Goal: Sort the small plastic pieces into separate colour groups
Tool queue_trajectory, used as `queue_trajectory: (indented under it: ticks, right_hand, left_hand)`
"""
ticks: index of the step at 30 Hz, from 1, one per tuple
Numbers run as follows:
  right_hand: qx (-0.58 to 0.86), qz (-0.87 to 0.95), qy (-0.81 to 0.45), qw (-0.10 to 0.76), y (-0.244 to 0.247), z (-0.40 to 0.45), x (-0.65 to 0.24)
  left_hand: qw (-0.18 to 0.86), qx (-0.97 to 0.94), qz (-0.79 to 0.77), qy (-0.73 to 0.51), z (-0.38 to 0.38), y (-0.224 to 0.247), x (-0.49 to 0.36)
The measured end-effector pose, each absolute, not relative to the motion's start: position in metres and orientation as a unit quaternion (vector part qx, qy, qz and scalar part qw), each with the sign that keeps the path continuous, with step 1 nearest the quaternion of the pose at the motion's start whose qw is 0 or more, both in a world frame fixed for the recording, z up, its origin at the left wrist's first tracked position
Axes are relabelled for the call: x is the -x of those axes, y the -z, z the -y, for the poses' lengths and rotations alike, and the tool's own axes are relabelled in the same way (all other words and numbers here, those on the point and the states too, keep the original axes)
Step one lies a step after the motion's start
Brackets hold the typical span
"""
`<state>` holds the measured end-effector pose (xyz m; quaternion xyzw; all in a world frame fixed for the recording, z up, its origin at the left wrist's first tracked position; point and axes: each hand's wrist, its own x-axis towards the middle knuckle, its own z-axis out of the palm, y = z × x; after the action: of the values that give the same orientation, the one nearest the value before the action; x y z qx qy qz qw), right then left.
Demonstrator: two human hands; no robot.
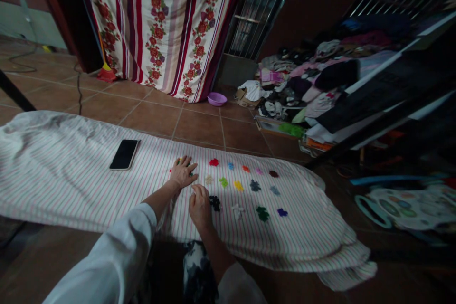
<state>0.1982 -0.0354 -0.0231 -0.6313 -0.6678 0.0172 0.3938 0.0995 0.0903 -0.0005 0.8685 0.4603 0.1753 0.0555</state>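
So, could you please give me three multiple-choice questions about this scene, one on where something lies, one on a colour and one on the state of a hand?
1. Where does the smartphone lie?
A. In the pile of clothes
B. On the striped cloth
C. In the purple basin

2. What colour is the small clump nearest the right hand?
A. Red
B. Yellow
C. Black

3. How is the left hand held?
A. Palm down over the cloth, fingers spread
B. Gripping the smartphone
C. Raised in a fist

Answers:
1. B, since the smartphone sits on the cloth, to the left of both hands.
2. C, since the clump just beside the right hand's fingers is black.
3. A, since the left hand is flat and open above the cloth, away from the smartphone.
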Motion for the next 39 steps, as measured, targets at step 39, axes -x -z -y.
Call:
queue_trajectory:
  ticks: [39]
  right_hand:
    - [0.643,0.672,-0.018,0.367,0.022,0.033,-0.196]
  left_hand:
    - [-0.005,-0.891,-0.374,-0.256,-0.063,0.027,-0.025]
